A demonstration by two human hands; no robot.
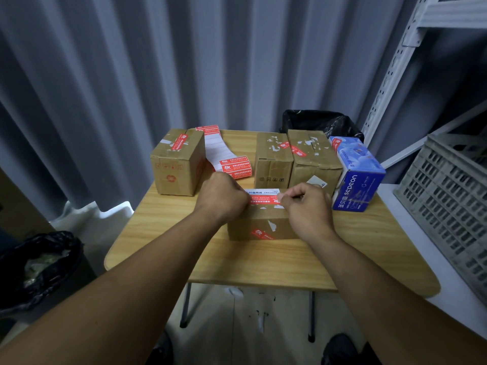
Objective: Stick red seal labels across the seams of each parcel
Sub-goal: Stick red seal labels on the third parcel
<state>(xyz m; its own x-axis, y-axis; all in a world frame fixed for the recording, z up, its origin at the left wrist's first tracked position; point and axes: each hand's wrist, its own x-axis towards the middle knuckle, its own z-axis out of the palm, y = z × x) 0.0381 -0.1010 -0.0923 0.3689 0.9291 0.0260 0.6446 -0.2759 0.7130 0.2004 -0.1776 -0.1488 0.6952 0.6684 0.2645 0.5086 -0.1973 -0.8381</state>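
We judge the job well along. The parcel at the far left (177, 162) carries a red seal on its top, the two cardboard parcels at the back (274, 159) (313, 159) show red seals among torn paper scraps, and the blue box (355, 175) has one at its top edge. The near parcel (259, 225) already bears a seal on its front face; its top is the one in hand. The label strip (232, 164) trails from the far left parcel across the worktop (263, 259), with seals left on it.

Our left hand (222, 197) and right hand (307, 206) each pinch an end of one red seal label (263, 199), stretched between the two closed grips. It lies over the near parcel's top, along its far edge; whether it touches the cardboard yet we cannot tell.
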